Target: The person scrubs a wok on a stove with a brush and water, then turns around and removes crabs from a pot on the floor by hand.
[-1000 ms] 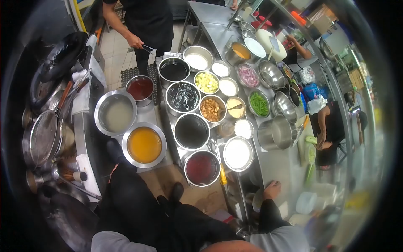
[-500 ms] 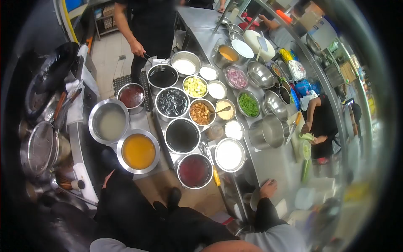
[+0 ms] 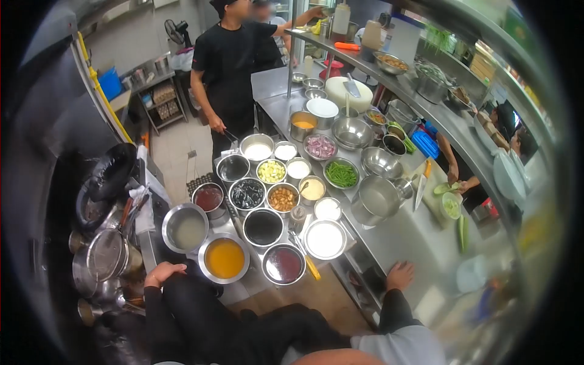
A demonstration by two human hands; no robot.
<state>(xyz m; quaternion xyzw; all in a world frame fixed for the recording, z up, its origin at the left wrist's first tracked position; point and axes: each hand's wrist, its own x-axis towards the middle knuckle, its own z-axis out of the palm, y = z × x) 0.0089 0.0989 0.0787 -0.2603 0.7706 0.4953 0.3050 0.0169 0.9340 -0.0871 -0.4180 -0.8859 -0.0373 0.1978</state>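
Note:
Low on the left, my left hand (image 3: 164, 273) lies over my dark-clothed leg, fingers stretched out and holding nothing. Just beyond it are a wide pot of orange liquid (image 3: 224, 258) and a pot of cloudy liquid (image 3: 186, 227). On the right, my right hand (image 3: 400, 275) rests on the steel counter (image 3: 389, 243), fingers apart with nothing in them. Between my hands stand a pot of dark red liquid (image 3: 283, 264), a pot of black liquid (image 3: 263, 227) and a bright white container (image 3: 325, 238). A yellow-handled utensil (image 3: 312, 267) lies between the last two.
A co-worker (image 3: 228, 67) across from me grips a pan handle. At right, another person's hands hold green vegetable pieces by a knife (image 3: 420, 187). Bowls of green beans (image 3: 341, 174) and chopped onion (image 3: 320, 146) sit on the counter. A steel shelf (image 3: 426, 97) overhangs it; woks (image 3: 106, 176) stand left.
My view has tilted up, bringing the co-worker's upper body and the shelf into sight. My left hand shows more fully now, fingers extended. My right hand stays on the counter.

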